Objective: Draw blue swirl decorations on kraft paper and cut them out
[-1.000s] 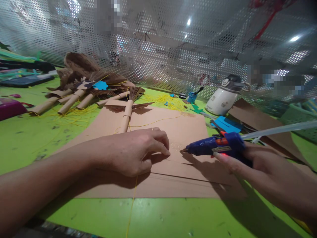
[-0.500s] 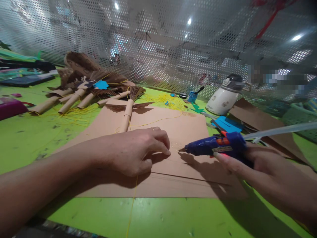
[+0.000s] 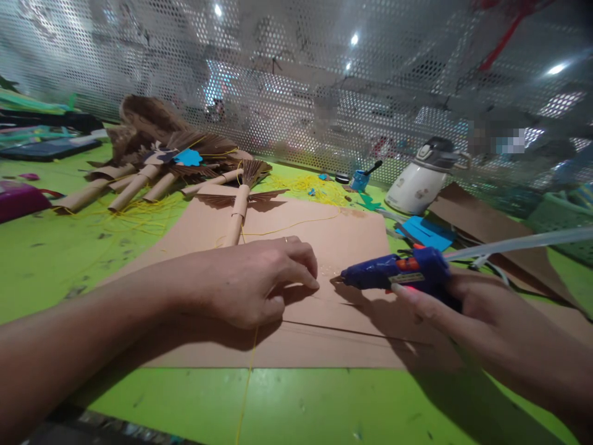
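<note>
My right hand (image 3: 477, 309) is wrapped round a blue hot glue gun (image 3: 393, 272), thumb along its near side. The gun's nozzle points left, at or just above a large sheet of brown paper (image 3: 352, 232); I cannot tell whether they touch. Small shiny glue marks (image 3: 328, 270) show on the paper beside the nozzle. Just left of there, my left hand (image 3: 264, 278) rests on the paper, fingers bent and fingertips down, thumb apart from the index finger. Under it runs a thin yellow string (image 3: 250, 364). Beyond the left hand lies a rolled paper tube (image 3: 238, 213) with pleated paper fans.
More paper tubes with pleated fans (image 3: 139, 185) lie in a pile at the back left. A white jug (image 3: 412, 185), a small blue paint pot (image 3: 359, 180) and yellow string scraps (image 3: 303, 185) stand or lie behind. Brown card (image 3: 491, 228) and a green basket (image 3: 563, 222) are at right.
The glue gun has shifted slightly left with my right hand, its nozzle now a little closer to my left hand. My left hand stays where it was.
</note>
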`<state>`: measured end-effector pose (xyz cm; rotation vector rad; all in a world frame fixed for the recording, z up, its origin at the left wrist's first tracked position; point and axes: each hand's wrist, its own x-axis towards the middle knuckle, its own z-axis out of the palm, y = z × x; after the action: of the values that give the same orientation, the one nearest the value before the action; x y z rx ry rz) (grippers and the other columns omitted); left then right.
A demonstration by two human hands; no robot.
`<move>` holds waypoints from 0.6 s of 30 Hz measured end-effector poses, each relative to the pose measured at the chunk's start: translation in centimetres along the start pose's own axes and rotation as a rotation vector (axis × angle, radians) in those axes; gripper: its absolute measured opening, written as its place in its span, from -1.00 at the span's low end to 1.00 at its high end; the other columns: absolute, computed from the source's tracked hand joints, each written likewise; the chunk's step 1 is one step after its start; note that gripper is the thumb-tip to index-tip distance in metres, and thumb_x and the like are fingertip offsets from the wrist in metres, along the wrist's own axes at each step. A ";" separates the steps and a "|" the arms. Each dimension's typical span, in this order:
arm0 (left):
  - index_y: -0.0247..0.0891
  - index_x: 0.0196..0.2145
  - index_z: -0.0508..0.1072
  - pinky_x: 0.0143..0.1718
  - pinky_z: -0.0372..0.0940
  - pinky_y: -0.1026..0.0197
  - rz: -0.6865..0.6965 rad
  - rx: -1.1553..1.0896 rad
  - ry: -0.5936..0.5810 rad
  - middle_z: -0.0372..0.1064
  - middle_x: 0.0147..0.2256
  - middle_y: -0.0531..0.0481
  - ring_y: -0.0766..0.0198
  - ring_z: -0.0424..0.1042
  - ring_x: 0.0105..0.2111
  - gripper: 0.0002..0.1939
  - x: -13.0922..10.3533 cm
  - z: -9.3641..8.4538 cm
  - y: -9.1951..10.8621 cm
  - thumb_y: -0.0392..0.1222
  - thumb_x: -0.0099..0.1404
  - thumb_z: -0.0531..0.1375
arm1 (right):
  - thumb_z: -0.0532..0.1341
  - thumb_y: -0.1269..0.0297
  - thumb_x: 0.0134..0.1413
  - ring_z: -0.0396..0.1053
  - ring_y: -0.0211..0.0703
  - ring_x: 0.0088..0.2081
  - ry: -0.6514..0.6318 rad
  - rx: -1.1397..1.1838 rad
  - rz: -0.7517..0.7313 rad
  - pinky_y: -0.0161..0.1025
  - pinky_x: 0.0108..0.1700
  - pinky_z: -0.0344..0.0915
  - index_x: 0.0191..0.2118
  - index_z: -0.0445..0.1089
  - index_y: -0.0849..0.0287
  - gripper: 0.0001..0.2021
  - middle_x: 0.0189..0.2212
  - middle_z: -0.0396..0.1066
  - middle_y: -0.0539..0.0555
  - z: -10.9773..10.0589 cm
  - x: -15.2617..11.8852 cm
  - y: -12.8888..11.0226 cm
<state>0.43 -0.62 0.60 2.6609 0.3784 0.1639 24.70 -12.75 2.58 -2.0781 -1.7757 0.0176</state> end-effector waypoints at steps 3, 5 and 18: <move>-0.24 -0.22 0.53 -0.07 0.33 0.17 0.000 0.004 0.006 0.41 -0.08 -0.02 0.14 0.42 -0.10 -0.53 0.0 0.1 0.0 -0.60 -0.01 0.06 | 0.09 -0.11 -0.10 0.05 -0.09 -0.90 -0.086 0.109 0.011 -0.13 -0.85 -0.19 -0.88 0.18 -0.16 -0.56 -0.96 0.11 -0.02 -0.1 0.0 -0.1; -0.25 -0.23 0.53 -0.06 0.33 0.16 0.005 0.010 0.010 0.41 -0.08 -0.03 0.13 0.42 -0.10 -0.53 0.0 0.1 -0.1 -0.60 -0.01 0.06 | 0.09 -0.13 -0.11 0.04 -0.11 -0.88 -0.098 0.122 0.030 -0.14 -0.83 -0.20 -0.87 0.18 -0.15 -0.55 -0.95 0.11 -0.03 -0.1 0.0 0.0; -0.24 -0.17 0.55 -0.03 0.35 0.15 0.027 0.035 0.032 0.44 -0.06 -0.06 0.10 0.44 -0.09 -0.50 0.0 0.3 -0.1 -0.58 -0.01 0.06 | 0.14 -0.10 -0.06 -0.01 -0.20 -0.87 0.015 0.074 -0.026 -0.18 -0.81 -0.22 -0.86 0.10 -0.12 -0.52 -0.90 0.03 -0.06 0.1 -0.5 1.4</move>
<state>0.41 -0.64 0.27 2.7016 0.3594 0.2097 25.95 -13.33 1.94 -1.9980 -1.7662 0.0602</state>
